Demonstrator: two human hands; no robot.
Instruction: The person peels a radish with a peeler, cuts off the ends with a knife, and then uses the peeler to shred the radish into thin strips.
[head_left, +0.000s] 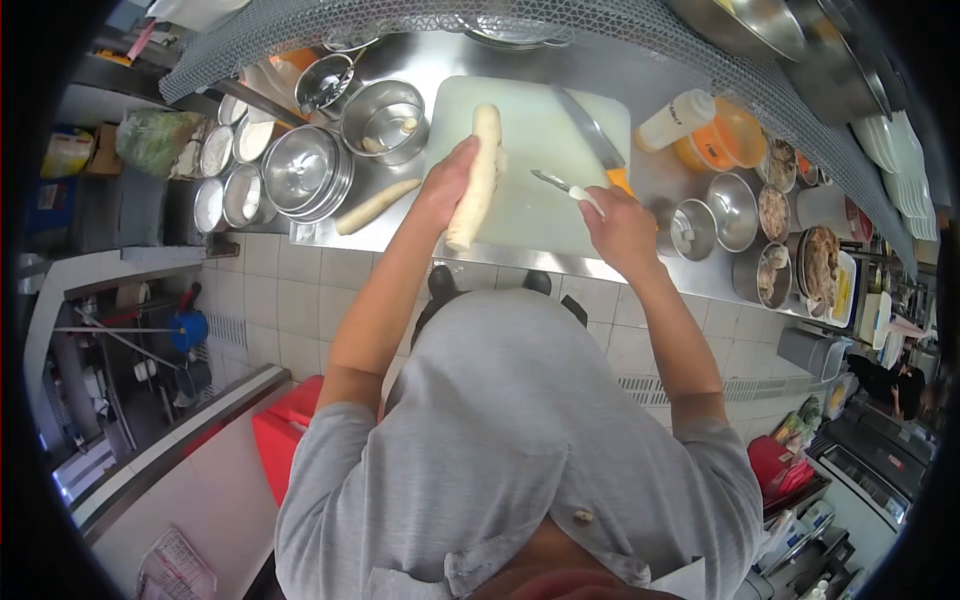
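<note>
My left hand [450,185] is wrapped around a long pale root vegetable [482,180], held upright at a slight tilt above the left part of the white cutting board [540,215]. In my right hand [620,230] is a peeler [565,185] with a white handle, its dark blade pointing left toward the root and apart from it. A kitchen knife [592,130] with an orange handle lies across the board's right side, the handle close to my right hand. Left of the board, a second, thinner root [378,206] rests on the metal counter.
At left stand a steel pot [384,120] with pale pieces inside and stacked steel bowls [302,172]. To the right are a white squeeze bottle [676,120], an orange bowl [722,138] and several steel containers of food. A mesh-covered shelf edge [420,22] hangs above the counter's back.
</note>
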